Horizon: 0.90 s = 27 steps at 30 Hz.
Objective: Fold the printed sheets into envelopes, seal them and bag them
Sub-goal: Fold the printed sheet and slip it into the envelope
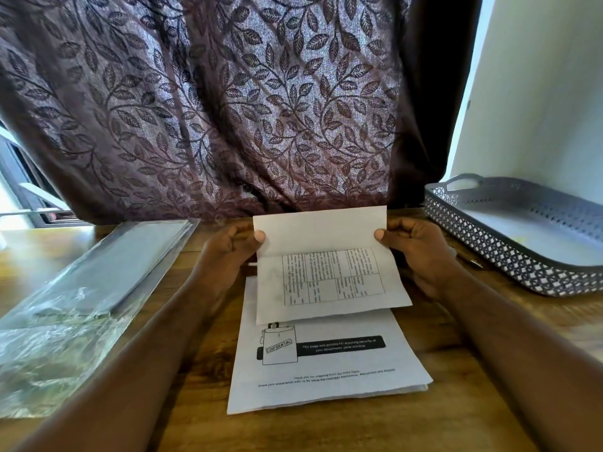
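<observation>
We see the left hand [228, 252] pinching the left edge of a sheet [329, 275], thumb on the front and the other fingers curled behind; the right hand [421, 252] pinches the right edge the same way, so both are clamped on the paper and hold it up over the table [456, 402], tilted toward us. The sheet is thin white paper, a wide rectangle; a blank upper flap lies across its width, ending in a straight line; below that line is a printed grid of boxes filled with fine text too small to read.

Under the held sheet a stack of sheets [326, 370] lies flat on the table, near the front edge; its top page carries a line drawing marked CONFIDENTIAL and a black bar with white lettering; the stack's layered edges show at its lower right corner.

The table is brown wood with a wavy grain; to the left lie clear plastic bags [81, 305], glossy and crinkled, with something flat and grey inside; to the right sits a grey plastic tray [489, 252] with lattice-pierced walls, a cut-out handle and a smooth pale floor; behind hangs a purple-brown curtain [212, 109] woven with leaves.
</observation>
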Available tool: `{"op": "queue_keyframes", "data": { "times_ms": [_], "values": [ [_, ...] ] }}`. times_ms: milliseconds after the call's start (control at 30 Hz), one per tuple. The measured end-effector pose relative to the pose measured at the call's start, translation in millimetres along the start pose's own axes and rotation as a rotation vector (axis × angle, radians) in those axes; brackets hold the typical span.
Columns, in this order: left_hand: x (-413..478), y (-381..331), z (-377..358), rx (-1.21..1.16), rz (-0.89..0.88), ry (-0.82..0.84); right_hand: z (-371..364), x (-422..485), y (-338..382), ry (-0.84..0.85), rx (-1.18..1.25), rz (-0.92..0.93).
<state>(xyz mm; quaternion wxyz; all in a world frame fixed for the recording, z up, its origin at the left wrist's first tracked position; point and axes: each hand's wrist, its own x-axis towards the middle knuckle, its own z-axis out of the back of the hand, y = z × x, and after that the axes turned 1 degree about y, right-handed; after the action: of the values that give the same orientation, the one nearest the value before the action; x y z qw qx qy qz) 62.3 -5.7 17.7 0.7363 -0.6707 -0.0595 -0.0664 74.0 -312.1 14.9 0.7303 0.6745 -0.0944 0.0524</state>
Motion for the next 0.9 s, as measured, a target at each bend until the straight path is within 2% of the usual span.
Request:
{"op": "queue_keyframes", "data": {
  "times_ms": [67,200,467,667,800,900],
  "values": [
    [-2.2,3.3,-3.9,0.043,0.023,0.07,0.0,0.6,-0.6,-0.008,0.028,-0.009],
    [-1.3,6.2,-6.5,0.078,0.021,0.063,0.1,1.1,-0.2,0.039,0.075,-0.039],
    [-4.0,1.9,-1.8,-0.179,0.091,0.049,-3.4,0.2,1.2,0.09,0.215,-0.12],
    [-6.9,-2.4,-2.6,-0.263,0.043,0.044,-4.6,1.1,1.8,0.055,0.206,-0.111],
    [-3.8,0.0,-2.7,-0.261,0.074,0.05,-2.7,3.3,-6.3,0.031,-0.016,-0.021],
    [-0.5,5.9,-0.5,-0.222,0.071,0.074,-4.1,2.9,-8.2,0.007,-0.088,0.007]
  ]
}}
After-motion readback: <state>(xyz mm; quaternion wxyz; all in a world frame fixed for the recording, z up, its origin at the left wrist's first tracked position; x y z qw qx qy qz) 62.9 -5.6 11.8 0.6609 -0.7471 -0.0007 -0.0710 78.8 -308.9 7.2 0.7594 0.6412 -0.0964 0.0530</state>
